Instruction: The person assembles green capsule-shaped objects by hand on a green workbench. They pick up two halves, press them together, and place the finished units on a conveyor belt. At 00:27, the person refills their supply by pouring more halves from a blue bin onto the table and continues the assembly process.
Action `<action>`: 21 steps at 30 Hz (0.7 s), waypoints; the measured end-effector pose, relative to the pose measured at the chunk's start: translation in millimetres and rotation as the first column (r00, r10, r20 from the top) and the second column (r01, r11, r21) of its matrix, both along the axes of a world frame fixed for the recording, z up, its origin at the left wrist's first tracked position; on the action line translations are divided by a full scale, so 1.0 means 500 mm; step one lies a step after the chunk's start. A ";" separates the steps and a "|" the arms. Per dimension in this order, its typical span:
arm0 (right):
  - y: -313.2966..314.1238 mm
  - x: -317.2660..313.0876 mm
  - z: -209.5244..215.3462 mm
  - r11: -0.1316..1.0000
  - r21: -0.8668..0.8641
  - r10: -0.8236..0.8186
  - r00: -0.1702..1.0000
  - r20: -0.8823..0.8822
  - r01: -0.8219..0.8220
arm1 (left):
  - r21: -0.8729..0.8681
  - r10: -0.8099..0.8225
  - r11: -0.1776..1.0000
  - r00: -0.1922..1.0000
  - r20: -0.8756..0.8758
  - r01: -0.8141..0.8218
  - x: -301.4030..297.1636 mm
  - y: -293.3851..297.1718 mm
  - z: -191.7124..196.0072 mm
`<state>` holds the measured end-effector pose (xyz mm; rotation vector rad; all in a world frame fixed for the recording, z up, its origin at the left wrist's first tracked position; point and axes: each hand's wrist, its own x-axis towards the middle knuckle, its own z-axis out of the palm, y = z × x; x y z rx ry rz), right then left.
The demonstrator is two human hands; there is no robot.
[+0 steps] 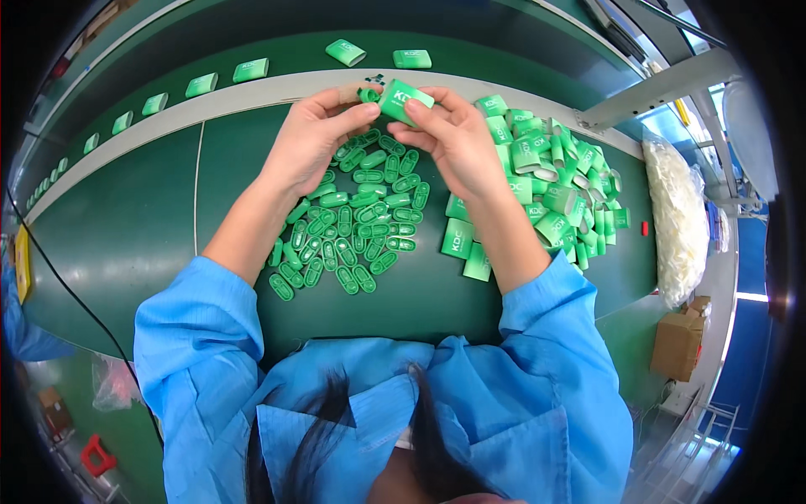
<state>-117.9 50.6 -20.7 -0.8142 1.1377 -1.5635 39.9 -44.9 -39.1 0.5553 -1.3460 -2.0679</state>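
Note:
At the far middle of the table, my two hands meet over a small job. Fingers and thumb of my left hand (312, 133) pinch a small green oval end piece (368, 95). My right hand (460, 141) grips a flat green casing (393, 99), its thumb on the printed face. The end piece is right beside the casing's left end; whether it has entered it I cannot tell. Below my hands lies a loose spread of green oval pieces (345, 220). A heap of green casings (526, 155), some showing hollow ends, lies right of my right forearm.
Beyond a pale rail (277, 87), several green casings (251, 70) lie in a spaced row on a green strip. A few tiny dark bits (375, 79) sit by the rail. A filled clear bag (677, 223) and a cardboard box (677, 346) are at right; a black cable (84, 315) crosses the left.

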 end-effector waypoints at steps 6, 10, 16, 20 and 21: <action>0.004 -0.033 0.010 0.998 0.052 0.046 0.908 -0.417 -0.026 | -0.290 0.095 0.955 0.991 0.096 -0.063 -0.003 -0.001 -0.007; 0.004 -0.028 0.000 0.998 0.032 0.054 0.929 -0.366 -0.045 | -0.371 0.116 0.928 0.977 0.181 -0.042 -0.002 0.009 0.001; 0.004 -0.026 -0.003 0.998 -0.022 0.038 0.924 -0.380 -0.050 | -0.414 0.102 0.910 0.974 0.204 -0.009 0.004 0.010 0.012; 0.007 -0.028 -0.003 0.996 -0.076 0.006 0.894 -0.449 -0.045 | -0.504 0.161 0.864 0.958 0.239 -0.019 0.005 0.008 0.015; 0.009 -0.029 -0.001 0.997 -0.066 0.015 0.895 -0.445 -0.049 | -0.514 0.171 0.857 0.958 0.229 -0.030 0.004 0.007 0.010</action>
